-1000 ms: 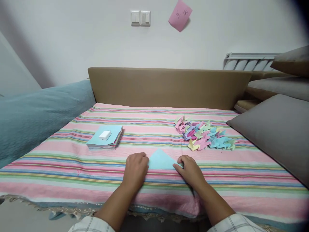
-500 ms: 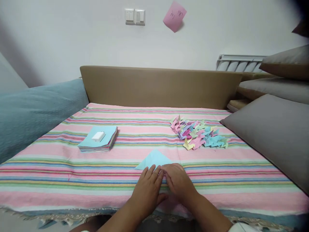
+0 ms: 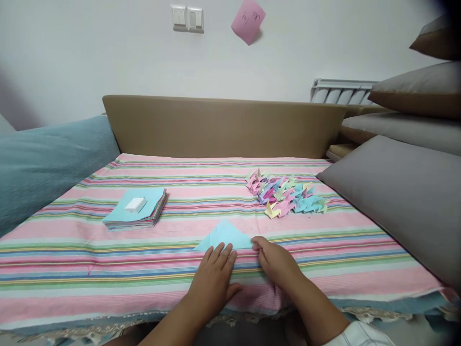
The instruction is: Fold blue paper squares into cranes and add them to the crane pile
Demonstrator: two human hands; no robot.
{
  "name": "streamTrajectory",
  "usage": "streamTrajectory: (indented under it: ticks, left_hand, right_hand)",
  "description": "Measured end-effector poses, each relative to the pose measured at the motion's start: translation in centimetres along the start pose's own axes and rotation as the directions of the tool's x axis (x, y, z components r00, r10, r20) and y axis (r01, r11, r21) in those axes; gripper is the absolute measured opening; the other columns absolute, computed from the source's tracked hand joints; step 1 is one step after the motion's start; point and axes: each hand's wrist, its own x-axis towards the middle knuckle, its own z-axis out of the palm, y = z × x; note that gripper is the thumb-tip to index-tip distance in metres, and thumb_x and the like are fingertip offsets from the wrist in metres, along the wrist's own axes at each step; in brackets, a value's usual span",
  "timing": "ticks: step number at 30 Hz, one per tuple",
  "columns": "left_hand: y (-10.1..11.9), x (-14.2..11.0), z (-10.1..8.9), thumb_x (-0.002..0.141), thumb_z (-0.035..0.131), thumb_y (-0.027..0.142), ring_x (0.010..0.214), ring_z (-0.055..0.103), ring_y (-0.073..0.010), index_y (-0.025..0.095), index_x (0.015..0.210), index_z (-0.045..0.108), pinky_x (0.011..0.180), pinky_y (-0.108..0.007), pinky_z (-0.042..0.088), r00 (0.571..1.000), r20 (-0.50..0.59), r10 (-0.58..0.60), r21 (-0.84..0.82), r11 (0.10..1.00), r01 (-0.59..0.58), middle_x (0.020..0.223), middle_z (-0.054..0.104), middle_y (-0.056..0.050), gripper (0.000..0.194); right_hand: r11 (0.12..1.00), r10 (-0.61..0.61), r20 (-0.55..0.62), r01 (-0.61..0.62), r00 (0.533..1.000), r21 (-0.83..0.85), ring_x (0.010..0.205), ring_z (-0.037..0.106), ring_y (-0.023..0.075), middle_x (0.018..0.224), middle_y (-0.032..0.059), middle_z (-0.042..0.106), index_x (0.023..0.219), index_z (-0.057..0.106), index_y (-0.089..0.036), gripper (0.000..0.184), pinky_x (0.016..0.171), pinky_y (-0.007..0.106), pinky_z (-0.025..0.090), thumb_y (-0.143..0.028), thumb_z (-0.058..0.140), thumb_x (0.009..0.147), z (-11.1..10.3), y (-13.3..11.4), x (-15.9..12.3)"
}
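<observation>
A sheet of light-blue origami paper [image 3: 225,234], folded into a triangle, lies on the striped cloth with its point facing away from me. My left hand [image 3: 215,271] rests flat along the paper's near folded edge, fingers stretched out and holding nothing. At the triangle's right corner, my right hand [image 3: 277,259] is curled, its thumb and forefinger closed on the paper's tip. The fingers partly cover the near edge.
A stack of coloured paper [image 3: 135,209] stands to the left, topped by a small white box [image 3: 136,204]. Folded paper cranes [image 3: 284,196] are heaped at the right. Grey cushions [image 3: 392,192] line the right side, and a brown backrest [image 3: 223,127] stands behind.
My right hand has slid rightward along the folded edge, away from my left hand, to the triangle's right corner. My left hand stays on the near edge. The camera view has shifted slightly.
</observation>
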Motion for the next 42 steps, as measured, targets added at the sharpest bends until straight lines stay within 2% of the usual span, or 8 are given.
streamTrajectory:
  ticks: [5,8,12,18,25,34,38,42]
  left_hand:
    - [0.0,0.0,-0.1,0.077,0.058,0.048,0.130,0.032,-0.0317,0.020,0.134,0.038,0.105,-0.051,0.027,1.000,0.012,0.011,0.006,1.000,-0.012,0.142,0.037,-0.010,0.068]
    - [0.0,0.0,0.0,0.077,0.058,0.048,0.130,0.032,-0.0318,0.020,0.134,0.038,0.105,-0.051,0.027,1.000,-0.011,0.013,0.000,1.000,-0.013,0.142,0.037,-0.010,0.067]
    - [0.2,-0.2,0.0,0.078,0.055,0.052,0.131,0.031,-0.0297,0.022,0.135,0.036,0.107,-0.050,0.025,0.999,-0.032,0.001,-0.030,1.000,-0.002,0.143,0.037,-0.009,0.067]
    - [0.1,-1.0,-0.3,0.080,0.048,0.058,0.133,0.026,-0.0287,0.029,0.137,0.029,0.106,-0.059,0.017,0.999,0.022,-0.028,-0.035,0.999,0.029,0.145,0.032,-0.007,0.067]
    - [0.1,-1.9,-0.8,0.077,0.057,0.052,0.133,0.025,-0.0298,0.032,0.135,0.030,0.104,-0.063,0.017,0.995,0.055,-0.084,-0.069,0.994,0.088,0.147,0.029,-0.006,0.068]
    - [-1.9,-2.0,-3.0,0.074,0.064,0.041,0.130,0.033,-0.0294,0.020,0.133,0.039,0.105,-0.045,0.029,0.964,0.088,-0.251,-0.135,0.956,0.261,0.140,0.040,-0.012,0.067]
    - [-4.2,-2.2,-3.7,0.080,0.056,0.036,0.109,0.052,-0.0240,0.021,0.124,0.049,0.092,-0.036,0.041,0.897,-0.012,-0.441,-0.218,0.877,0.428,0.119,0.059,-0.008,0.046]
    - [-5.5,-2.0,-3.8,0.078,0.059,0.033,0.095,0.056,-0.0223,0.023,0.101,0.064,0.086,-0.034,0.041,0.843,-0.071,-0.533,-0.199,0.836,0.512,0.098,0.065,-0.004,0.026]
  right_hand:
    - [0.987,0.134,-0.095,-0.141,0.986,-0.071,0.081,0.063,0.0223,0.088,0.0071,0.068,0.099,0.058,-0.022,0.028,0.065,0.030,0.042,-0.015,0.037,0.082,-1.3,1.1,0.2]
    - [0.997,-0.063,-0.206,0.069,0.976,0.024,0.098,0.057,0.0200,0.103,0.0077,0.065,0.101,0.058,-0.019,0.031,0.082,0.031,0.042,-0.011,0.037,0.080,-1.1,1.0,0.2]
    - [0.944,-0.314,-0.065,0.318,0.947,0.084,0.101,0.056,0.0185,0.106,0.0071,0.064,0.107,0.058,-0.018,0.034,0.090,0.032,0.040,-0.011,0.038,0.081,0.3,0.3,0.0]
    - [0.954,-0.299,0.041,0.297,0.953,0.050,0.095,0.056,0.0199,0.100,0.0072,0.064,0.101,0.060,-0.018,0.028,0.085,0.033,0.042,-0.017,0.039,0.083,1.3,0.3,-0.1]
    - [0.958,-0.280,0.086,0.272,0.956,0.092,0.094,0.057,0.0211,0.100,0.0076,0.064,0.101,0.061,-0.020,0.028,0.082,0.033,0.042,-0.028,0.038,0.086,1.0,0.5,0.0]
    - [0.977,-0.207,0.082,0.201,0.975,0.075,0.093,0.057,0.0203,0.100,0.0052,0.065,0.101,0.061,-0.022,0.028,0.080,0.032,0.042,-0.028,0.038,0.086,0.9,0.2,0.1]
    - [0.977,-0.207,0.058,0.204,0.977,0.064,0.093,0.057,0.0201,0.099,0.0049,0.065,0.100,0.061,-0.022,0.028,0.079,0.032,0.042,-0.029,0.038,0.086,1.2,0.3,0.2]
    - [0.982,-0.186,-0.012,0.186,0.982,0.037,0.096,0.055,0.0210,0.101,0.0057,0.064,0.101,0.060,-0.020,0.026,0.082,0.033,0.041,-0.031,0.043,0.084,1.9,0.2,0.7]
